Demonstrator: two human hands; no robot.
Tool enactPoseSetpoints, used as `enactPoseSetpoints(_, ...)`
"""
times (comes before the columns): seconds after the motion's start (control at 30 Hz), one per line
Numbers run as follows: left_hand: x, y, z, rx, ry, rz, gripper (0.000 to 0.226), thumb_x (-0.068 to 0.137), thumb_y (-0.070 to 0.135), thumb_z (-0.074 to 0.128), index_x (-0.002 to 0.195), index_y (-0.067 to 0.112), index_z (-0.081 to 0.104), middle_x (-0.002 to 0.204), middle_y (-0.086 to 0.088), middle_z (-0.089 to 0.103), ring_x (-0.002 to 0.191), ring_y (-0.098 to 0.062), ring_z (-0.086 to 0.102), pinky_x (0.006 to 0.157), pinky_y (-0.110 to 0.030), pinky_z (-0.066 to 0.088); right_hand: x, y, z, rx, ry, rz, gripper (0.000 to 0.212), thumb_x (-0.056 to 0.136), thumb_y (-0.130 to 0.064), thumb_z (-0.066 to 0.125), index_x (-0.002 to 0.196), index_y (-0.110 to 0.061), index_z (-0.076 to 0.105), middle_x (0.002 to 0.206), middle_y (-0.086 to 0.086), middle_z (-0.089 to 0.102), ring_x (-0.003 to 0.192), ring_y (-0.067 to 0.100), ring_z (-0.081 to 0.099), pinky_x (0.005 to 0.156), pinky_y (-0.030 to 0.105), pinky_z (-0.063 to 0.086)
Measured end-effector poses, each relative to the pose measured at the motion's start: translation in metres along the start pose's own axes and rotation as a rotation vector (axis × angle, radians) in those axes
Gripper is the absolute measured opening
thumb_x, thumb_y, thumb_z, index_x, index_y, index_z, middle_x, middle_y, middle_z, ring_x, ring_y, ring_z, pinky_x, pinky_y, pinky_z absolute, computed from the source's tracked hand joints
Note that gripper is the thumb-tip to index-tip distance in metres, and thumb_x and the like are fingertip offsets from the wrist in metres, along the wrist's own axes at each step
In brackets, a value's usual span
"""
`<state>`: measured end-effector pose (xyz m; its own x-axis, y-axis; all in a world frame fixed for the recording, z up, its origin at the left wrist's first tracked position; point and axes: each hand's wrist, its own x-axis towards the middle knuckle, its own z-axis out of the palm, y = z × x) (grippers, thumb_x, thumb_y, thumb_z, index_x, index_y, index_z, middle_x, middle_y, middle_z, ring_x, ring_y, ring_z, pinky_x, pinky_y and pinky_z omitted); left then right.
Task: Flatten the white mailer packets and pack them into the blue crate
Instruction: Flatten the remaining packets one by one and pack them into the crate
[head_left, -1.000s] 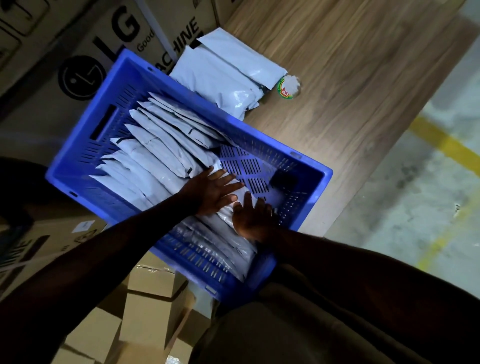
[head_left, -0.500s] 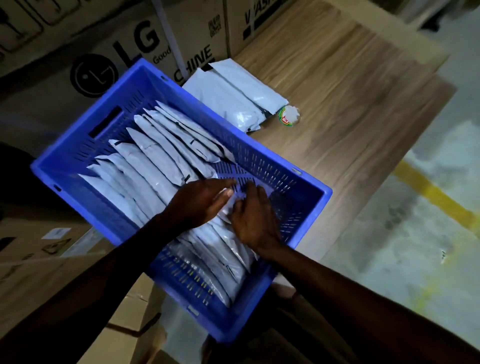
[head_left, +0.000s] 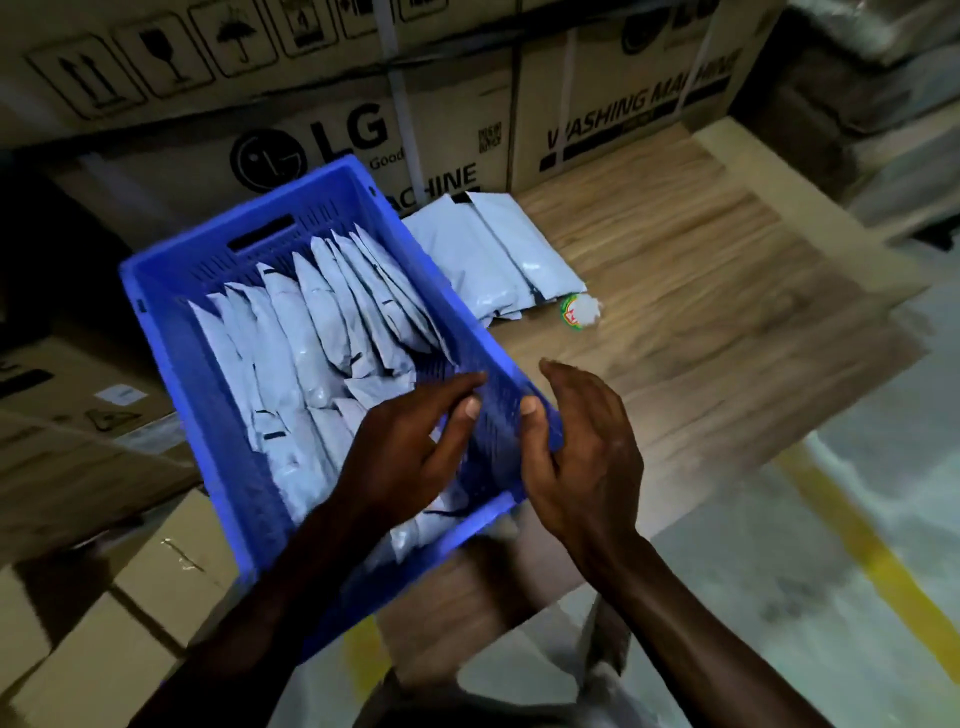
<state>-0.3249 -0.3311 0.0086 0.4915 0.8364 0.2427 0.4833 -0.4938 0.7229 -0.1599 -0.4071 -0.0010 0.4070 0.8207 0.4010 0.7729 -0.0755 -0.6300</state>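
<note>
The blue crate (head_left: 171, 322) sits at the left end of a wooden table (head_left: 685, 291). Several white mailer packets (head_left: 306, 332) stand on edge in rows inside it. A few more white packets (head_left: 483, 249) lie stacked on the table just behind the crate's far right corner. My left hand (head_left: 415, 452) hovers over the crate's near right part with fingers stretched out, holding nothing. My right hand (head_left: 582, 457) is beside it at the crate's right rim, palm turned toward the left hand, fingers straight, thumb over the rim. It covers part of the rim.
A small round item with a red and green label (head_left: 579, 312) lies on the table by the loose packets. Large LG cardboard boxes (head_left: 322, 140) stand behind the table. Smaller cartons (head_left: 156, 571) are stacked at lower left. A yellow floor line (head_left: 862, 551) runs at right.
Both hands have lifted off the packets inside the crate and now hover at its right rim. The view has swung up toward the cardboard boxes.
</note>
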Motion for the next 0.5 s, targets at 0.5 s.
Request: enactPoseSetpoints(0.5, 0.108, 0.095, 0.11, 0.274, -0.041, -0.068, 0.044, 0.101, 0.043, 0.046, 0.132, 0.02, 0.065, 0.127, -0.001, 0.07, 0.118, -0.016, 0.062, 0.096, -0.022, 0.043, 0.089, 0.172, -0.043, 0.079, -0.12, -0.134, 0.045, 0.102, -0.036, 0.049, 0.133, -0.007, 0.063, 0.131, 0.013, 0.066, 0.121, 0.034, 0.062, 0.098, 0.048, 0.051)
